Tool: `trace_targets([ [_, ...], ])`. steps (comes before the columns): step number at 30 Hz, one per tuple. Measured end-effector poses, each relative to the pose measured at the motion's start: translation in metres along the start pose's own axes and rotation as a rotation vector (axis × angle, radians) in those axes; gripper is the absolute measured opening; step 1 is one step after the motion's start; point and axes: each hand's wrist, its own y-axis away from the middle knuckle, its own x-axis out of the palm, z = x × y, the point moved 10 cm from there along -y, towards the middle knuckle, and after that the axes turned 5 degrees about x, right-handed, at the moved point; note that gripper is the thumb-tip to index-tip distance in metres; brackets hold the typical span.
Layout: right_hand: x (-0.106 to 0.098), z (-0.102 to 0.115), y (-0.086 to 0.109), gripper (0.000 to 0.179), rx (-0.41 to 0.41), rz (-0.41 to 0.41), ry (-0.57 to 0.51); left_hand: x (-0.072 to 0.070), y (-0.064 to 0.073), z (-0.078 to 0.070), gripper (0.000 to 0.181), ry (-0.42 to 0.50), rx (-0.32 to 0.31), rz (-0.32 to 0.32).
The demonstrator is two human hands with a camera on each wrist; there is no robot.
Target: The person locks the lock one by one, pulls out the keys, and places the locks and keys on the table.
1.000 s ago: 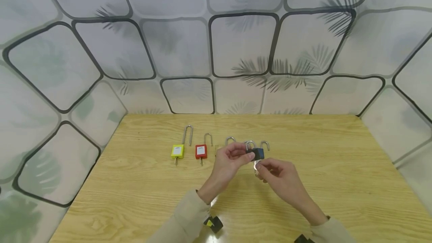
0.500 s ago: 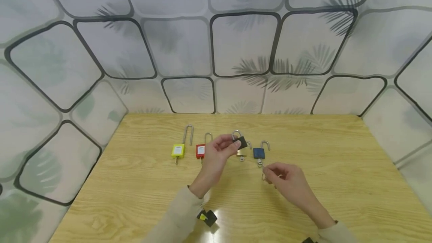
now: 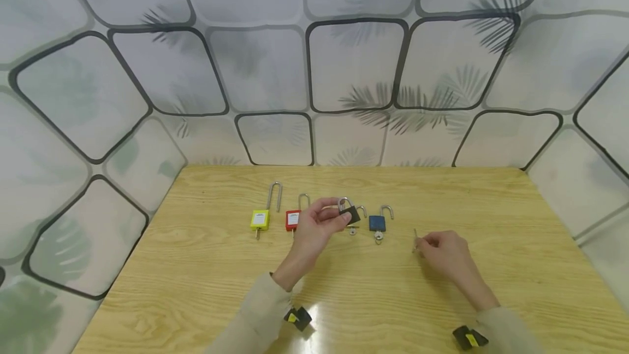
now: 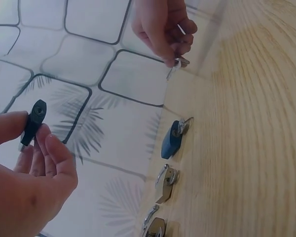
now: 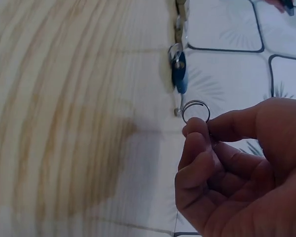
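My left hand (image 3: pixel 314 229) pinches a small black padlock (image 3: pixel 350 214) between thumb and fingers, above the table. Its shackle arches over the body in the head view, and the left wrist view shows the keyhole in its underside. Well to the right, my right hand (image 3: pixel 446 255) pinches a key ring (image 5: pixel 196 112) between thumb and forefinger; a thin key (image 3: pixel 415 234) shows at the fingertips in the head view. Between the hands lies a blue padlock (image 3: pixel 377 223), shackle swung open, keys in its base. A brass padlock (image 4: pixel 164 188) sits beside it, partly hidden by my left hand in the head view.
A red padlock (image 3: pixel 292 218) and a yellow padlock (image 3: pixel 259 219) lie to the left in the same row, each with its shackle raised and a key inserted. Another brass padlock (image 4: pixel 156 228) shows in the left wrist view. A patterned curtain (image 3: pixel 354 64) stands behind the wooden table (image 3: pixel 196 277).
The hands were together at the black padlock, the right at its underside. They have parted: the left hand moved left with the padlock, the right moved right with the key ring.
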Motion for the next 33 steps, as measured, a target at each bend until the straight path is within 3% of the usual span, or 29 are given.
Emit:
trace_targets([
  [12, 0.004, -0.011, -0.015, 0.039, -0.008, 0.005, 0.076, 0.008, 0.004, 0.004, 0.042, -0.097, 0.029, 0.082],
  [27, 0.006, -0.013, -0.019, 0.041, -0.027, 0.016, 0.121, 0.017, 0.005, 0.009, 0.041, -0.154, 0.052, 0.124],
  [33, 0.003, -0.015, -0.019, 0.041, -0.029, 0.015, 0.145, 0.029, 0.001, 0.012, 0.038, -0.187, 0.065, 0.170],
])
